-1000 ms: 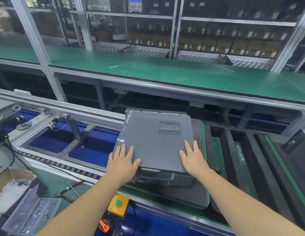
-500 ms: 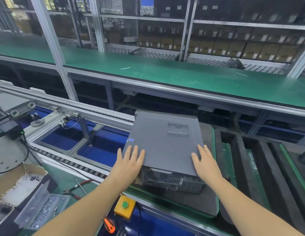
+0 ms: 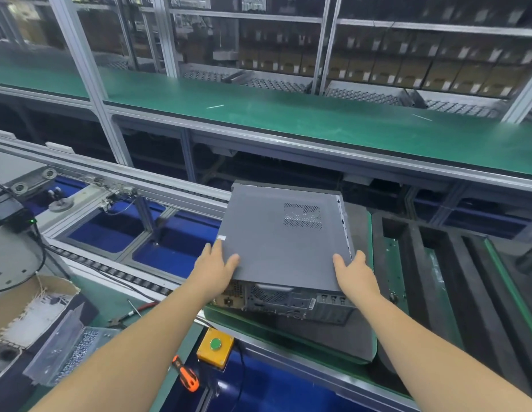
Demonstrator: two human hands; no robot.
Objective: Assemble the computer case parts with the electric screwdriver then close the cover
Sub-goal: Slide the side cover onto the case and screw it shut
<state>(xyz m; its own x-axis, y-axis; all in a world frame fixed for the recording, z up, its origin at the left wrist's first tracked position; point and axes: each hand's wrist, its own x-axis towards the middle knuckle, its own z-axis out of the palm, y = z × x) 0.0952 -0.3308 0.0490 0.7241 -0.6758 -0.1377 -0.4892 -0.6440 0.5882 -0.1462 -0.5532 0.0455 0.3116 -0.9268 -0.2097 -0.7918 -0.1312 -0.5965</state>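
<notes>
Gripping the near corners of the grey cover (image 3: 284, 242), the left hand (image 3: 214, 270) holds its 7 o'clock corner and the right hand (image 3: 352, 272) its 5 o'clock corner, thumbs on top and fingers hidden beneath. One cover sits slightly askew on one computer case (image 3: 288, 298), which rests on a grey pallet (image 3: 333, 337) at centre frame. Judged stiff, thin and smooth sheet metal, light but sharp-edged, it is best held by both side edges; one orange-handled screwdriver (image 3: 186, 374) lies at 6 o'clock.

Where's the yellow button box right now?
In the head view, the yellow button box sits low and centre on the near rail, just below the computer case, with the orange-handled tool at its left.
</notes>
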